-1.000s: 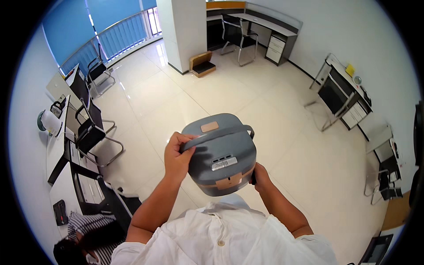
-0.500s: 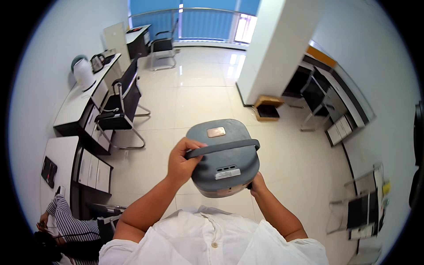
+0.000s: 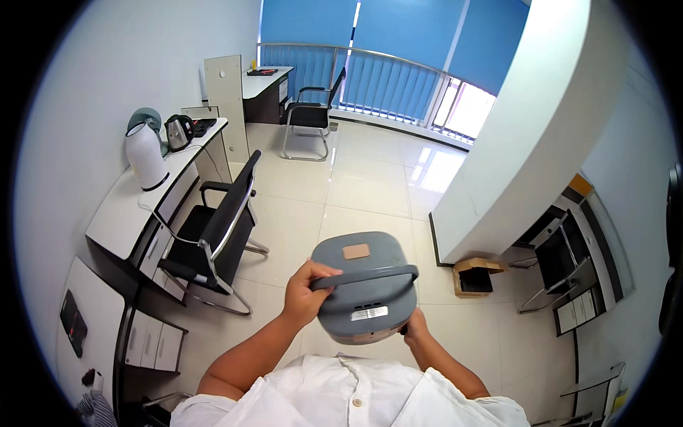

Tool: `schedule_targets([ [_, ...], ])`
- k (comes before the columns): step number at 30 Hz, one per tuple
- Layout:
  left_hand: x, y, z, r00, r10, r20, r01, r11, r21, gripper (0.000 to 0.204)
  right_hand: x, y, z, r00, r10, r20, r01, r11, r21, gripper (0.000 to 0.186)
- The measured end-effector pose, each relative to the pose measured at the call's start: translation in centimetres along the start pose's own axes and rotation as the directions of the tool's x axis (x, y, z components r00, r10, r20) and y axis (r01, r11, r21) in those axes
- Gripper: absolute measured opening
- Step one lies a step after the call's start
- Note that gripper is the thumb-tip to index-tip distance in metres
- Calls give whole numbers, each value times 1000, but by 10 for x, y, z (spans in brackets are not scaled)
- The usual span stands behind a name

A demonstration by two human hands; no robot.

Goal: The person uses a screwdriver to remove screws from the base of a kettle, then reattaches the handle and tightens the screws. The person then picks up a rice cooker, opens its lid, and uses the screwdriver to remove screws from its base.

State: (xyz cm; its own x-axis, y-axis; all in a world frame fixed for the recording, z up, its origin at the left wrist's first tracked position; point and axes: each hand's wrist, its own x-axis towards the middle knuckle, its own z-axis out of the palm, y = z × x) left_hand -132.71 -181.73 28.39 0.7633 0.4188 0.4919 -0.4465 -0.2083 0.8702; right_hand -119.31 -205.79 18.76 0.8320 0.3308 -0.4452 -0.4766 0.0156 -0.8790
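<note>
A grey rice cooker with a pinkish plate on its lid is held out in front of my body at the lower middle. The fingers of my left hand are closed round the left end of its carrying handle. My right hand grips its lower right side, with the fingertips mostly hidden behind the cooker.
Desks line the left wall, holding a white appliance and a steel kettle. Black chairs stand by them. A white pillar rises right, with an open cardboard box at its foot. Striped clothing shows lower left.
The view has swung left and forward toward the blinds and left desks. The cooker stays in both hands and sits slightly lower in the picture. The person in stripes has mostly left view.
</note>
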Motion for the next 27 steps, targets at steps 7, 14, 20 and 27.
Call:
schedule_targets([
  [7,202,-92,-37,998,43,53,-39,995,-90,22,181,-86,84,992,-108,-61,119,968,220,23],
  [14,419,-217,-98,998,46,31,-47,998,31,21,402,-157,217,984,-176,33,153,921,357,28],
  [20,582,-279,-194,991,4,-132,-13,998,-68,25,570,-230,348,979,83,187,-109,985,134,18],
  [27,741,-398,-337,899,-86,-430,50,994,-95,17,772,-294,513,899,33,438,-34,999,-5,30],
])
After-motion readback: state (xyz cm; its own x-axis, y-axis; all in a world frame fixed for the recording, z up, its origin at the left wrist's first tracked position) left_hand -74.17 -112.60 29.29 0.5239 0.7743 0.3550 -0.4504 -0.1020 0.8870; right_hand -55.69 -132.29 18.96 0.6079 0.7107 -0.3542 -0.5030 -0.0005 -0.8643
